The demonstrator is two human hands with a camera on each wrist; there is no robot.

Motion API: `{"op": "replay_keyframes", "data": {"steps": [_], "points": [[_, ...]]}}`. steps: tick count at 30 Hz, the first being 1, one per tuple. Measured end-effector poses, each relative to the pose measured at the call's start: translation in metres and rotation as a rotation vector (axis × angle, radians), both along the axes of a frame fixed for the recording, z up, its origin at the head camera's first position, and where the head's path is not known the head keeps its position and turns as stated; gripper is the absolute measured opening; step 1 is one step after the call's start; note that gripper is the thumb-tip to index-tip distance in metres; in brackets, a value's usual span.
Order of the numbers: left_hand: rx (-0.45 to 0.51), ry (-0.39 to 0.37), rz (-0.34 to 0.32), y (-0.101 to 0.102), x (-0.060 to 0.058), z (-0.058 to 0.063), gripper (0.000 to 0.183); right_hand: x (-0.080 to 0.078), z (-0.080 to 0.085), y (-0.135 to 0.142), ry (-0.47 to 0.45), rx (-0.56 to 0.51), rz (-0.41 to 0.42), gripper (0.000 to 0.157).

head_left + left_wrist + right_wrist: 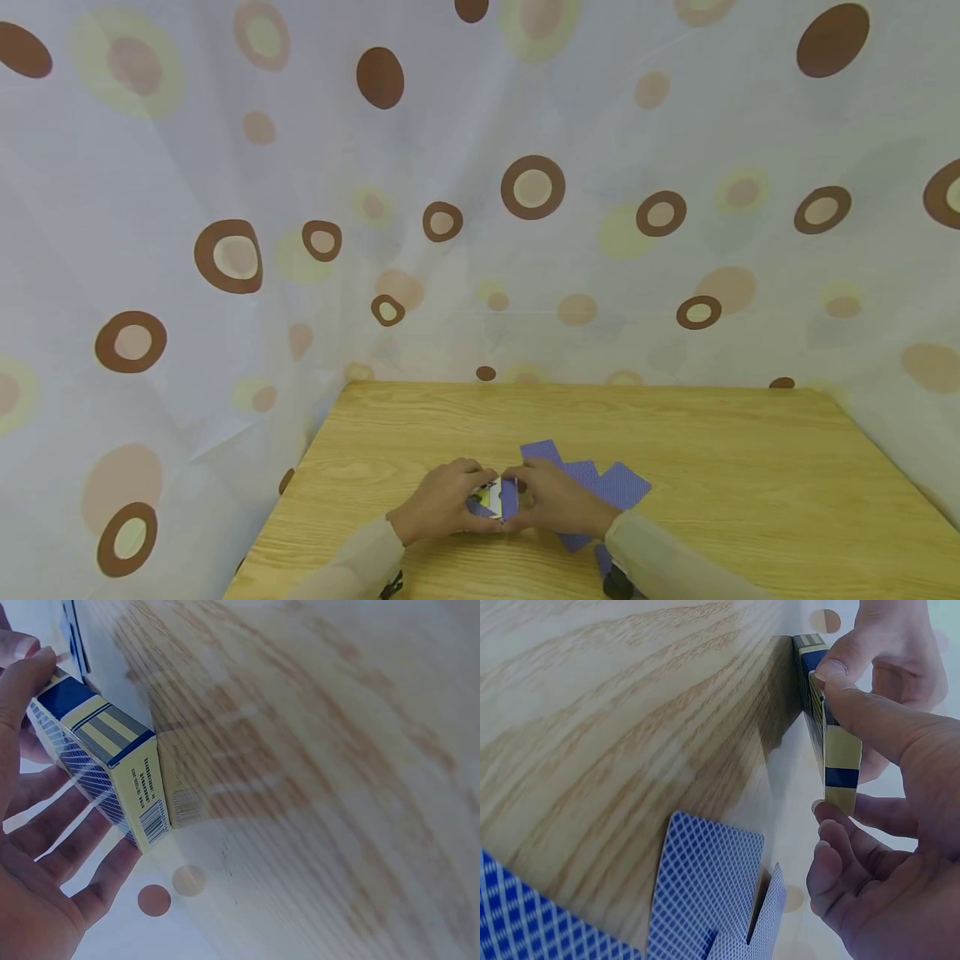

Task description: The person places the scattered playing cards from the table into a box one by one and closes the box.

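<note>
A small playing-card box, cream and blue with a barcode on one end, stands between my two hands just over the table. My left hand grips one end, its thumb on the near edge and its fingers along the far face; the left wrist view shows the box's striped side and printed end. At the other end, my right hand pinches the box between thumb and fingers. Both thumbs meet close together on the box in the right wrist view.
Several blue-backed playing cards lie loosely spread on the wooden table, beside and beneath my right forearm. One card shows its lattice back up close. A white spotted curtain hangs behind the table and along its sides.
</note>
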State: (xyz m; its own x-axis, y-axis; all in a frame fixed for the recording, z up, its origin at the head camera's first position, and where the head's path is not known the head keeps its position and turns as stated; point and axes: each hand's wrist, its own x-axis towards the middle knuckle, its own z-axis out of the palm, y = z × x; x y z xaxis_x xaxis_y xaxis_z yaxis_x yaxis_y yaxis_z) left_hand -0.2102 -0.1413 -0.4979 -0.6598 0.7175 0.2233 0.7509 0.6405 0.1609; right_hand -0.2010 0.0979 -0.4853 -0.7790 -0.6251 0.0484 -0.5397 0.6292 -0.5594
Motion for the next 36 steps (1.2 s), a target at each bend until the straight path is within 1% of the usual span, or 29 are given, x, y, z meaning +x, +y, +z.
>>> {"op": "replay_keyframes", "data": {"steps": [3, 6, 10, 15, 19, 22, 26, 29, 33, 36], "points": [[-0.013, 0.003, 0.003, 0.0005, 0.001, 0.0018, 0.075, 0.0004, 0.0005, 0.0024, -0.034, -0.02, 0.0, 0.084], [-0.023, 0.006, 0.009, 0.0005, 0.0017, 0.0046, 0.076, 0.0001, 0.0016, 0.0059, -0.051, -0.04, 0.003, 0.082], [-0.023, 0.009, 0.012, 0.0002, 0.0014, 0.0067, 0.077, -0.0005, 0.003, 0.0094, -0.034, -0.042, 0.009, 0.076], [-0.028, -0.003, 0.016, 0.0002, 0.0002, 0.0038, 0.078, 0.0005, 0.002, 0.0083, -0.033, -0.041, 0.009, 0.074], [-0.023, -0.02, 0.018, 0.0007, 0.0004, 0.0013, 0.078, 0.0012, -0.0017, 0.0045, -0.036, -0.032, -0.006, 0.078], [-0.018, -0.016, 0.016, 0.0012, 0.0006, 0.0008, 0.078, 0.0017, -0.0036, 0.0022, -0.028, -0.029, -0.02, 0.08], [-0.02, -0.013, 0.017, 0.002, 0.0008, 0.0011, 0.077, 0.0035, -0.0032, 0.003, -0.052, -0.07, -0.035, 0.08], [-0.025, -0.021, 0.024, 0.0025, 0.0013, 0.0018, 0.078, 0.0044, -0.003, 0.005, -0.072, -0.115, -0.041, 0.07], [-0.03, -0.025, 0.029, 0.0031, 0.0013, 0.0018, 0.079, 0.0034, -0.0039, 0.0062, -0.047, -0.143, -0.029, 0.044], [-0.032, -0.028, 0.029, 0.0038, 0.0015, 0.0017, 0.079, 0.0035, -0.0042, 0.0066, -0.029, -0.139, -0.013, 0.033]]}}
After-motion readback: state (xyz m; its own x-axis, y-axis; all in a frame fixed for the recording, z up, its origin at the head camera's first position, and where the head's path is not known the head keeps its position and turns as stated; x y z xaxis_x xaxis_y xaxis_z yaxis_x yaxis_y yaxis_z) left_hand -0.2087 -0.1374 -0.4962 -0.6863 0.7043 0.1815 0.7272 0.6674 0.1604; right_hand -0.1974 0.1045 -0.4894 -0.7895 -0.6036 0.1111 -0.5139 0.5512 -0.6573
